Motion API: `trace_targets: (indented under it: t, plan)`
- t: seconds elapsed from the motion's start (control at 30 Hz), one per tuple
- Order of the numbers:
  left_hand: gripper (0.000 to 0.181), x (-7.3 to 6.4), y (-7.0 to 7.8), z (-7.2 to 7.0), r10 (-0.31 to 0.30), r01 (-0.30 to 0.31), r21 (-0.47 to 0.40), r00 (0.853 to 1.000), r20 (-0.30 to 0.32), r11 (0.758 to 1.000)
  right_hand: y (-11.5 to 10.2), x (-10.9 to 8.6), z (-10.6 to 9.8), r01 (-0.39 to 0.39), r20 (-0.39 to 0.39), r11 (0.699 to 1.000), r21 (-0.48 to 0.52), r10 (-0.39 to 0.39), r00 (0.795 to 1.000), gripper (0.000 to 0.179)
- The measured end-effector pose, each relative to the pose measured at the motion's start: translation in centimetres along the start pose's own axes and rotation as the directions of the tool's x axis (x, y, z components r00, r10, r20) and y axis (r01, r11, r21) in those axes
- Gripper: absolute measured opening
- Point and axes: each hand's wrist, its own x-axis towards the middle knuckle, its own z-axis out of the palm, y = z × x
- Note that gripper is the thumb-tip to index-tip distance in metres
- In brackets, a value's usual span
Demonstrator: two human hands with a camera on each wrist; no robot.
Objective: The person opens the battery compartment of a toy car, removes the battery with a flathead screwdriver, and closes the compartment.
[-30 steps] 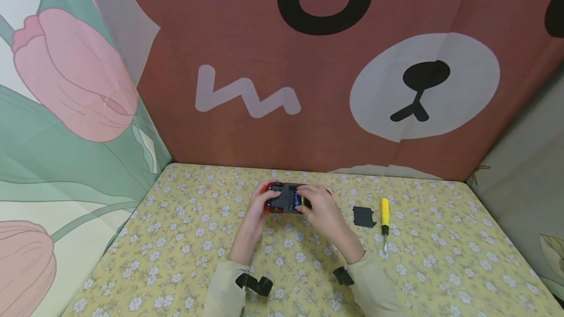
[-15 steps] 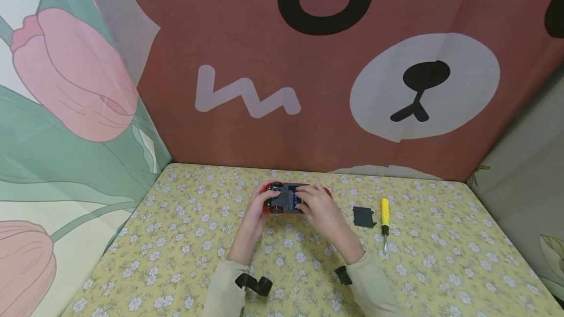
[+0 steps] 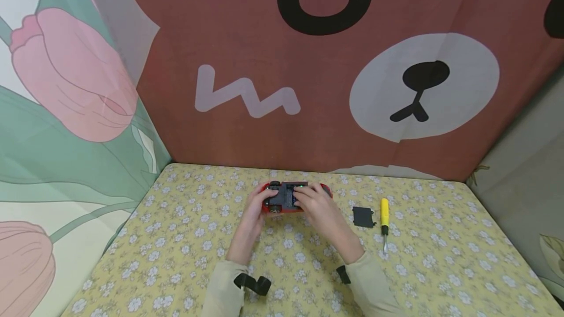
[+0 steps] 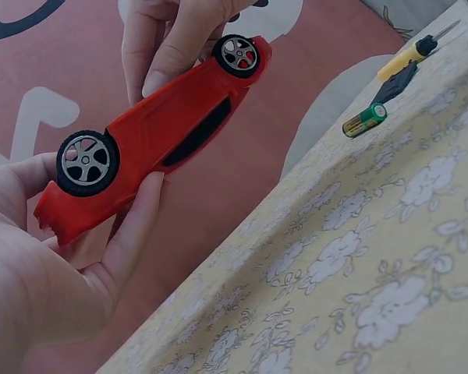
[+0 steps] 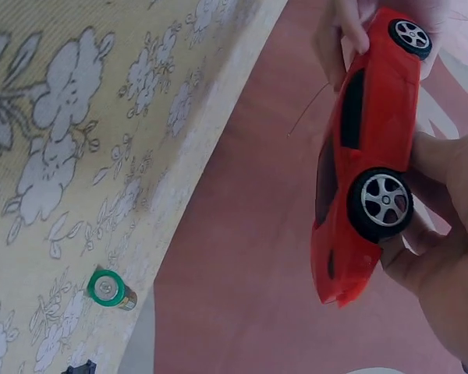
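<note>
My left hand (image 3: 252,212) grips one end of a red toy car (image 4: 152,136), which is held raised with its dark underside (image 3: 280,197) facing me. In the left wrist view the thumb and fingers lie around the body near a silver-spoked wheel (image 4: 87,163). My right hand (image 3: 323,209) has its fingertips at the battery compartment in the underside, covering most of it. I cannot tell whether they pinch a battery or only press there. Apart from the car, a green-ended battery (image 4: 365,121) is on the table, seen also in the right wrist view.
Right of the hands, a black battery cover (image 3: 363,216) lies on the flowered tabletop (image 3: 176,253). A yellow-handled screwdriver (image 3: 385,216) lies next to it. A brown bear-print cloth (image 3: 246,136) rises behind the table. Black camera mounts (image 3: 253,283) sit on the cuffs.
My right fingers have shifted over the battery compartment and drawn together, hiding the batteries seen a second ago. The toy car has tilted slightly; the left hand keeps its grip.
</note>
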Motion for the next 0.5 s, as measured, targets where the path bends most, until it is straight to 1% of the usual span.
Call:
trace_targets:
  t: [0.13, 0.3, 0.4, 0.5]
  plan:
    - [0.047, 0.07, 0.02, -0.02, 0.005, -0.005, 0.01, 1.0, 0.002, 1.0, 0.1, -0.07, 0.14, 0.023, -0.021, 1.0, -0.015, -0.023, 1.0, 0.025]
    - [0.054, 0.11, -0.14, 0.24, -0.01, 0.008, 0.064, 1.0, 0.019, 0.998, 0.39, -0.24, 0.32, 0.021, -0.042, 1.0, -0.018, -0.022, 0.999, 0.02]
    - [0.06, 0.13, -0.25, 0.39, -0.021, 0.02, 0.057, 0.999, 0.025, 0.998, 0.5, -0.31, 0.13, -0.005, -0.017, 1.0, 0.021, 0.006, 1.0, 0.021]
    - [0.062, 0.21, -0.3, 0.33, -0.019, 0.018, 0.04, 1.0, 0.013, 0.999, 0.44, -0.22, -0.37, -0.045, 0.039, 0.995, 0.085, 0.042, 0.998, 0.026]
